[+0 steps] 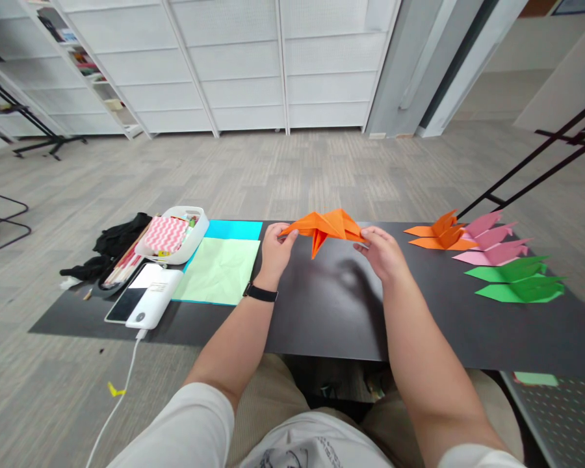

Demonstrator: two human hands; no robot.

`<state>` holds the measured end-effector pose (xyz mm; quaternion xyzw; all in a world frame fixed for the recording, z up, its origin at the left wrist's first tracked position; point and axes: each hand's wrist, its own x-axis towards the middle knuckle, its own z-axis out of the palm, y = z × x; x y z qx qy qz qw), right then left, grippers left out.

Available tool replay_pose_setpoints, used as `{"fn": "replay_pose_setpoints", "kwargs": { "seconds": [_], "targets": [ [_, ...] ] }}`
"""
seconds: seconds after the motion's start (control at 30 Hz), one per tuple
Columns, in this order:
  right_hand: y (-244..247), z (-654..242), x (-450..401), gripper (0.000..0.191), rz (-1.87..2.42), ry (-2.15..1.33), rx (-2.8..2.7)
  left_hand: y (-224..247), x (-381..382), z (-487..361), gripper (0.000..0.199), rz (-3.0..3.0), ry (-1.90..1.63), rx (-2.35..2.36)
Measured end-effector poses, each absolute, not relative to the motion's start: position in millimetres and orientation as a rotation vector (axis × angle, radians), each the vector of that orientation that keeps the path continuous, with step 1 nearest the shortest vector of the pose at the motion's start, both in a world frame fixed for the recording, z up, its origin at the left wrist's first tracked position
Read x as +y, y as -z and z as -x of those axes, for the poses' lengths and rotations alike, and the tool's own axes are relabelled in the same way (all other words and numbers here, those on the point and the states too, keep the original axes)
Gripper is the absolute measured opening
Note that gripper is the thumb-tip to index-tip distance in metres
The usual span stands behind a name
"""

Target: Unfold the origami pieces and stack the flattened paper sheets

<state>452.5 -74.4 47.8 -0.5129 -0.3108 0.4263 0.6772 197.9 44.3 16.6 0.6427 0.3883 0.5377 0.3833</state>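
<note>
Held level between two bare hands, as the far edge of a table passes behind it, an orange folded paper figure (pixel 327 226) has long points reaching left and right and a narrow flap hanging from its middle. The left hand (pixel 277 255), with a black band (pixel 260 294) on its wrist, pinches the left point between thumb and fingers; the right hand (pixel 383 252) pinches the opposite point, its fingers slightly curled. Below is the smooth, dark table (pixel 322 299), faintly shiny, with the right hand's soft shadow on it. Just beside the left hand, a pale green sheet (pixel 219 273) overlaps a blue sheet (pixel 236 229). Farther left are a white basket (pixel 197 237) holding a pink-and-white zigzag item (pixel 163 234), a bundle of black cloth (pixel 121 237), and a white device (pixel 153 302) with a cable (pixel 129 374), lying partly over a phone (pixel 121 305). On the right, folded pieces stand in a slanting row: orange pieces (pixel 443 234), pink pieces (pixel 492 240) and green pieces (pixel 517 286). Beyond the table stretch a grey patterned floor (pixel 292 162) and tall white cabinets (pixel 234 65), with a black metal frame (pixel 526 156) at right. Small print on the white device and lettering on the wearer's white shirt (pixel 312 445) are too small to read.
</note>
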Motion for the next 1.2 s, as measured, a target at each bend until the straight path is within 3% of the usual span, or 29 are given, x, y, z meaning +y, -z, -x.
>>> {"fn": "replay_pose_setpoints", "kwargs": {
  "seconds": [0.37,0.53,0.73,0.97,1.2],
  "targets": [
    [-53,-474,-75,0.030,1.047,-0.741,-0.409,-19,47,-194,0.011,-1.786,-1.095,1.029],
    [-55,-469,-74,0.030,1.095,-0.715,-0.384,-30,33,-195,0.053,-1.792,-1.068,0.906],
    [-55,-449,-72,0.039,1.164,-0.753,-0.498,-34,8,-209,0.071,-2.223,-1.177,0.843],
    [-52,-433,-71,0.048,1.184,-0.785,-0.646,-30,9,-211,0.018,-2.097,-1.298,1.040],
    [-46,-438,-70,0.047,1.237,-0.767,-0.769,-38,20,-202,0.034,-1.837,-1.148,1.170]
  ]
}}
